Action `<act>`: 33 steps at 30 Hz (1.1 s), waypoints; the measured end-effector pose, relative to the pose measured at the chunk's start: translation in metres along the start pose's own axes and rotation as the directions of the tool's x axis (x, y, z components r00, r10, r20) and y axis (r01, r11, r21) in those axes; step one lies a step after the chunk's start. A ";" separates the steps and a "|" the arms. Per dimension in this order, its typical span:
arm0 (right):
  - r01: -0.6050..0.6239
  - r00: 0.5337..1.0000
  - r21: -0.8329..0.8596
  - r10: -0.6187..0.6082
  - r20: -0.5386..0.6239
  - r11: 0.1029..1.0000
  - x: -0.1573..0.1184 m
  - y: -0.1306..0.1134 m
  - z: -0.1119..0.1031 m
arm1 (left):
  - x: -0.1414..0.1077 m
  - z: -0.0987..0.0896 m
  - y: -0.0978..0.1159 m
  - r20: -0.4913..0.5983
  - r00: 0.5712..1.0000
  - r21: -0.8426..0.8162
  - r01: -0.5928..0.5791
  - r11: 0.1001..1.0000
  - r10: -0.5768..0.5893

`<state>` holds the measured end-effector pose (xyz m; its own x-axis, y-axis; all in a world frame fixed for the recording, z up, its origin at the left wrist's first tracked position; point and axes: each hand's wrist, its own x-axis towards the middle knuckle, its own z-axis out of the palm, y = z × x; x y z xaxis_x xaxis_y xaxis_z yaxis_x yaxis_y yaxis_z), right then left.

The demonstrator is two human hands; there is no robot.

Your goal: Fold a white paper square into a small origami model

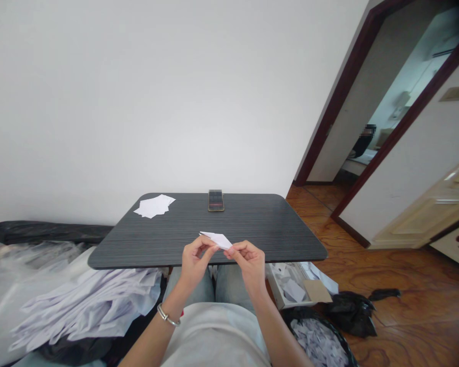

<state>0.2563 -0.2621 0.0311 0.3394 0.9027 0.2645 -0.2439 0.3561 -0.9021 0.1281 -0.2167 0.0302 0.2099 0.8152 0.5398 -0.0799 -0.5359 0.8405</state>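
A small folded white paper [219,239] is held above the near edge of the dark table [252,219]. My left hand [196,257] pinches its left side between thumb and fingers. At its right end, the thumb and fingertips of my right hand [248,260] are closed on the same paper. A stack of white papers [154,206] lies at the table's back left. The phone [215,201] is at the back middle of the table.
Folded white cloth [95,300] is piled at the lower left. Right of my legs are an open box [286,285] with white papers, a bin of paper pieces [317,341] and a black plastic bag [352,311]. A doorway stands at the right.
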 end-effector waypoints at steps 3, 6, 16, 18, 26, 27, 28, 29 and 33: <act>0.006 1.000 0.002 -0.006 -0.011 1.000 -0.001 0.000 0.002 | 0.000 0.002 0.001 0.004 1.000 -0.071 0.029 0.997 -0.028; 0.001 1.000 0.008 0.000 -0.017 1.000 -0.001 -0.002 0.003 | 0.001 0.004 0.002 0.008 0.999 -0.114 0.050 0.992 -0.050; -0.042 0.999 0.005 0.042 0.024 0.999 -0.001 0.000 0.002 | 0.001 0.003 0.005 -0.004 0.996 -0.071 0.086 0.994 -0.087; -0.053 0.998 -0.020 0.054 0.030 0.998 -0.002 0.002 0.002 | 0.001 0.003 0.005 0.004 0.995 -0.046 0.103 0.994 -0.103; 0.003 1.000 -0.099 -0.002 0.009 0.995 -0.002 0.005 0.001 | 0.001 0.003 0.007 0.071 0.993 -0.013 0.094 0.995 -0.093; 0.008 1.000 -0.099 -0.007 0.010 0.995 -0.002 0.004 0.001 | 0.002 0.002 0.007 0.076 0.994 -0.015 0.082 0.997 -0.080; 0.013 1.000 -0.100 -0.012 0.011 0.995 -0.002 0.004 0.000 | 0.002 0.001 0.007 0.080 0.995 -0.011 0.068 0.998 -0.067; 0.018 1.000 -0.100 -0.017 0.013 0.995 -0.002 0.003 0.000 | 0.002 0.000 0.006 0.081 0.995 -0.001 0.055 0.999 -0.054; 0.041 0.999 -0.094 -0.038 0.029 0.995 -0.002 0.002 0.000 | 0.003 -0.001 0.005 0.057 0.998 0.051 0.009 0.999 -0.012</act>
<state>0.2546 -0.2635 0.0288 0.3224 0.8949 0.3086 -0.1433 0.3684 -0.9186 0.1275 -0.2171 0.0360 0.2659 0.8076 0.5264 -0.0281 -0.5393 0.8416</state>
